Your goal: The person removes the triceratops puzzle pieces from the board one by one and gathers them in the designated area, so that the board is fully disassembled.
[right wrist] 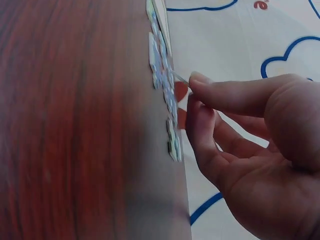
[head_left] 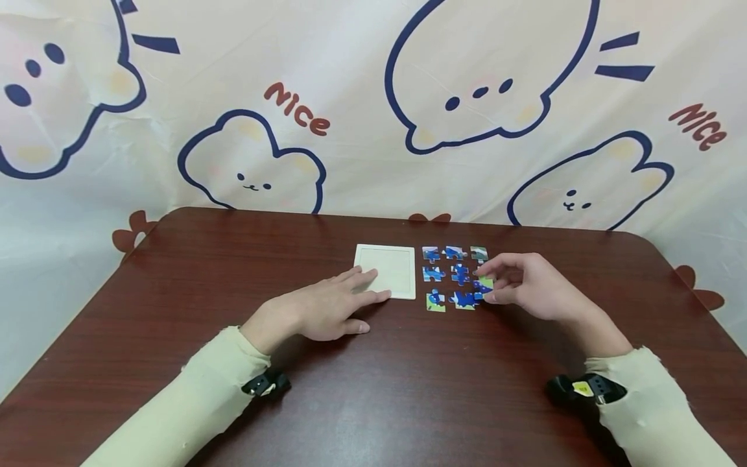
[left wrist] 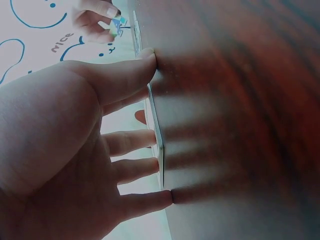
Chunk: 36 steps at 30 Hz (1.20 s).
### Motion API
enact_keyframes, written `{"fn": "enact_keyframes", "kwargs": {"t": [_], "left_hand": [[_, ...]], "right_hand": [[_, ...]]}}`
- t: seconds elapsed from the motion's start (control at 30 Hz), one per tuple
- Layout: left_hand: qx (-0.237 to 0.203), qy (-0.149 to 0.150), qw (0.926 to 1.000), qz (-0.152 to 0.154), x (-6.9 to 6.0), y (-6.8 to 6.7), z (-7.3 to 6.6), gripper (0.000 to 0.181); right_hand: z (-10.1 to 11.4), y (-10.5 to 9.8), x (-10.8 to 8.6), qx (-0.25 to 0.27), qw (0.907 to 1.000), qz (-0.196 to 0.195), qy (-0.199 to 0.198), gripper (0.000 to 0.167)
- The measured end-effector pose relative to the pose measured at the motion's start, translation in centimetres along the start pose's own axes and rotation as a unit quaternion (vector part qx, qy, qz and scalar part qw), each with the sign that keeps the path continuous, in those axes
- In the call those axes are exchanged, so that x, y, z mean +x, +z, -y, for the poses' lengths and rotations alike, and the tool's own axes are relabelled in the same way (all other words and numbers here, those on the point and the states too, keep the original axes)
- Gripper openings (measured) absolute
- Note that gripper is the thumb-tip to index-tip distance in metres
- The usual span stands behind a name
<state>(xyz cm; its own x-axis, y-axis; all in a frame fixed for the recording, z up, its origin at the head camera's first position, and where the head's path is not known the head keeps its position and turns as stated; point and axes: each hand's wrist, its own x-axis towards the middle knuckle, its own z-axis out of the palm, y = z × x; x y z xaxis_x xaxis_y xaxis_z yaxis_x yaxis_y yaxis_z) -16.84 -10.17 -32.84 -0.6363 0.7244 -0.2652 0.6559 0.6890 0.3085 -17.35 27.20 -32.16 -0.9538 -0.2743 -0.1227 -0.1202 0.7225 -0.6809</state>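
A square white puzzle tray (head_left: 401, 272) lies flat on the table. My left hand (head_left: 327, 308) rests at its near left corner with fingers spread and straight, some of the fingertips on the tray. To the right of the tray, several blue and green jigsaw pieces (head_left: 433, 274) lie spaced out in rough rows. My right hand (head_left: 533, 288) pinches one blue and green jigsaw piece (head_left: 484, 285) between thumb and index finger at the right side of this group. In the right wrist view that piece (right wrist: 181, 78) is seen edge-on, tilted and raised off the table.
The brown wooden table (head_left: 373, 402) stretches out on both sides and in front of the tray. Behind it hangs a pale curtain (head_left: 362, 162) printed with cartoon outlines. Both wrists carry dark straps, the left strap (head_left: 266, 384) near the table surface.
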Motion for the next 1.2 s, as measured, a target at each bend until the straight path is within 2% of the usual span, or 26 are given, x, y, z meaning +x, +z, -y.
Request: {"fn": "enact_keyframes", "kwargs": {"t": [0.27,0.4,0.53,0.77,1.2], "left_hand": [[0.000,0.003,1.0000,0.004,0.3,0.2,0.1,0.063],[0.003,0.001,1.0000,0.005,0.3,0.2,0.0,0.064],[0.004,0.000,1.0000,0.004,0.2,0.2,0.0,0.064],[0.003,0.001,1.0000,0.004,0.2,0.2,-0.2,0.064],[0.005,-0.005,1.0000,0.004,0.3,0.0,-0.1,0.065]], "right_hand": [[-1.4,-0.9,-0.3,-0.001,0.9989,0.045,-0.008,0.037],[-1.8,-1.0,-0.1,-0.020,0.9979,0.062,-0.003,0.037],[-2.0,-1.0,-0.1,-0.044,0.9972,0.061,0.002,0.032],[-2.3,-0.8,-0.3,-0.055,0.9971,0.052,0.011,0.022],[-1.9,-1.2,0.0,-0.067,0.9965,0.049,-0.010,0.025]]}}
